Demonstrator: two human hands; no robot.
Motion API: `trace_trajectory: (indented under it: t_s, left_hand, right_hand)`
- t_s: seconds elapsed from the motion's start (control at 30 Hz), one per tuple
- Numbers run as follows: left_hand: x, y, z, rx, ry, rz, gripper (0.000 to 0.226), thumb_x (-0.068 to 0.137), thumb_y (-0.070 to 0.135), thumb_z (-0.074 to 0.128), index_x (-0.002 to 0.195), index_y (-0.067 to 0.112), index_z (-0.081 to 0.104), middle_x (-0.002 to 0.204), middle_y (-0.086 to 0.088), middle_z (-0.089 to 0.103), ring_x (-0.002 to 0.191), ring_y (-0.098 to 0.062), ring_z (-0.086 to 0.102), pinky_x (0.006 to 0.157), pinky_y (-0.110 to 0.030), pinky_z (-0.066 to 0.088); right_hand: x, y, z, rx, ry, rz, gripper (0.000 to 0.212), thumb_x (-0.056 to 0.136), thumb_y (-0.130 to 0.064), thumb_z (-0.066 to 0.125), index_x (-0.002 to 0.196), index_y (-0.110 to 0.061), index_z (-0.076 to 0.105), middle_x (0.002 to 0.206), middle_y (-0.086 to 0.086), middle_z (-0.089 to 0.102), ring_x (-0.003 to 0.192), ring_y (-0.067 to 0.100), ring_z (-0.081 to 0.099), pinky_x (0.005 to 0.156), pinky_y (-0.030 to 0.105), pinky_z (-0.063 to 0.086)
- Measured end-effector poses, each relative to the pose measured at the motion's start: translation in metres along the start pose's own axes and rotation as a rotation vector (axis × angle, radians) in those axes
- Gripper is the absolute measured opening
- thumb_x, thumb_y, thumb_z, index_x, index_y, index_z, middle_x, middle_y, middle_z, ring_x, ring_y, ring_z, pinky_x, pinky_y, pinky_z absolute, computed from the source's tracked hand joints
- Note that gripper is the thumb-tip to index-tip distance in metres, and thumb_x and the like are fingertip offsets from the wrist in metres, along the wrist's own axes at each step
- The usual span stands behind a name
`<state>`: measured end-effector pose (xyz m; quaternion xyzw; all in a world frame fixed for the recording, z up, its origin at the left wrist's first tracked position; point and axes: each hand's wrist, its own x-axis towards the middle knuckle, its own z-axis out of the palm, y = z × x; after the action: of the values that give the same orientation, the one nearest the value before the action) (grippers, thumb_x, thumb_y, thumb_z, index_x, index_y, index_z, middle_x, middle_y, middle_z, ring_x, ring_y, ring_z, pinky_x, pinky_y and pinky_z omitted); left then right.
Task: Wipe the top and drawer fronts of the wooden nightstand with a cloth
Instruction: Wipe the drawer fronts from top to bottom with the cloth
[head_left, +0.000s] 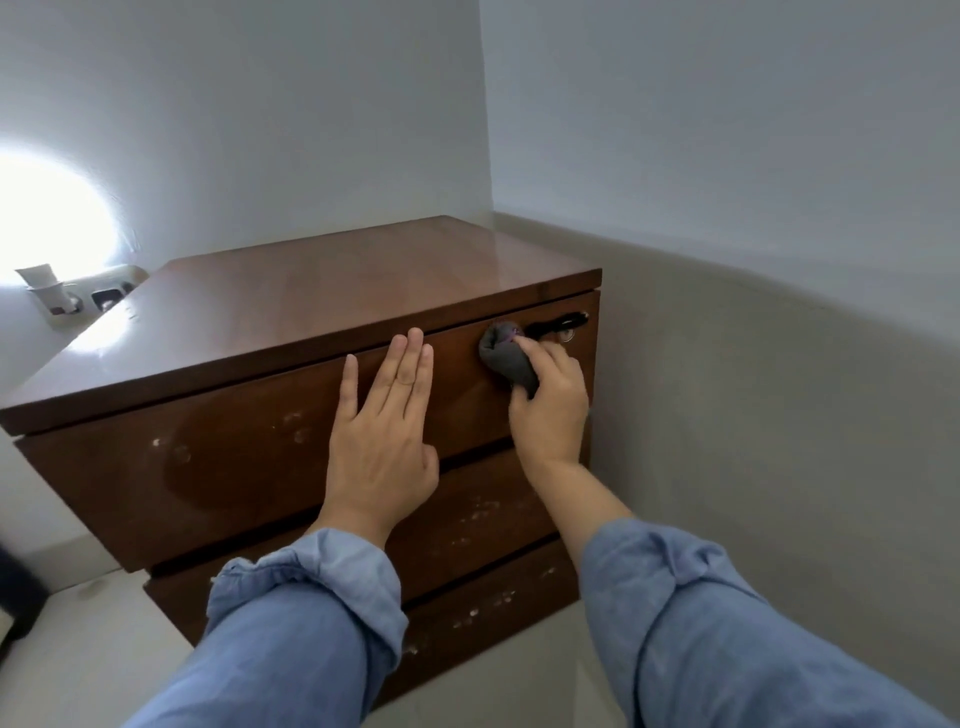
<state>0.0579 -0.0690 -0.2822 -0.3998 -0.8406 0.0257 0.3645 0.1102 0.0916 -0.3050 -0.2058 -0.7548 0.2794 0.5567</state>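
Observation:
A dark brown wooden nightstand (332, 291) with three stacked drawer fronts stands in a room corner. My left hand (382, 431) lies flat and open against the top drawer front (208, 457), fingers pointing up to the top's edge. My right hand (550, 410) grips a bunched grey cloth (504, 358) and presses it onto the top drawer front near its upper right. Just right of the cloth sits a dark handle and keyhole (563, 327). Pale smudges dot all three drawer fronts.
White walls meet behind the nightstand, and a beige wall runs close along its right side. A wall socket with a white plug (78, 296) sits left of the nightstand under a bright light patch. Pale floor lies below.

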Motion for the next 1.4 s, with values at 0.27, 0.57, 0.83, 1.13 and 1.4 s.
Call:
trace_trajectory:
  t_s: [0.27,0.57,0.83,1.13,1.4]
  left_hand:
    - [0.000,0.000,-0.002,-0.059,-0.028,0.004,0.093,0.066,0.035,0.040,0.150,0.005,0.015,0.160,-0.009,0.006,0.148,-0.020,0.003,0.119,-0.051,0.005]
    - [-0.012,-0.008,-0.023,0.000,-0.040,-0.072,0.090,0.071,0.025,0.051,0.150,0.005,0.014,0.159,-0.011,0.009,0.148,-0.022,0.007,0.119,-0.051,0.002]
    - [-0.020,-0.017,-0.019,-0.013,-0.079,-0.087,0.096,0.065,0.030,0.055,0.150,0.005,0.017,0.159,-0.010,0.011,0.148,-0.020,0.008,0.118,-0.052,0.005]
    - [-0.021,-0.017,-0.023,0.006,-0.119,-0.100,0.100,0.067,0.040,0.050,0.151,0.008,0.007,0.160,-0.008,0.000,0.148,-0.019,-0.002,0.118,-0.051,-0.003]
    - [-0.021,-0.014,-0.021,-0.007,-0.104,-0.110,0.099,0.068,0.042,0.049,0.151,0.008,0.008,0.160,-0.008,0.001,0.148,-0.020,-0.001,0.118,-0.051,0.000]
  right_hand:
    - [-0.083,0.020,0.022,-0.119,-0.362,-0.036,0.046,0.076,0.006,0.062,0.114,-0.020,0.067,0.113,0.000,0.065,0.105,0.020,0.056,0.087,0.027,0.047]
    - [-0.024,0.006,-0.015,0.009,-0.086,0.202,0.053,0.082,-0.010,0.059,0.127,-0.034,0.045,0.114,0.003,0.049,0.095,0.017,0.052,0.075,0.026,0.048]
    - [-0.041,-0.009,0.006,-0.062,-0.181,0.174,0.049,0.085,-0.002,0.054,0.127,-0.028,0.053,0.117,0.007,0.056,0.105,0.026,0.053,0.081,0.033,0.047]
    - [-0.063,0.010,-0.003,-0.125,-0.326,0.259,0.041,0.084,-0.010,0.056,0.121,-0.027,0.057,0.112,0.002,0.053,0.102,0.023,0.053,0.080,0.029,0.046]
    - [-0.012,0.017,-0.019,-0.187,-0.157,0.353,0.045,0.087,-0.007,0.055,0.131,-0.017,0.052,0.121,0.011,0.053,0.109,0.030,0.052,0.093,0.038,0.044]
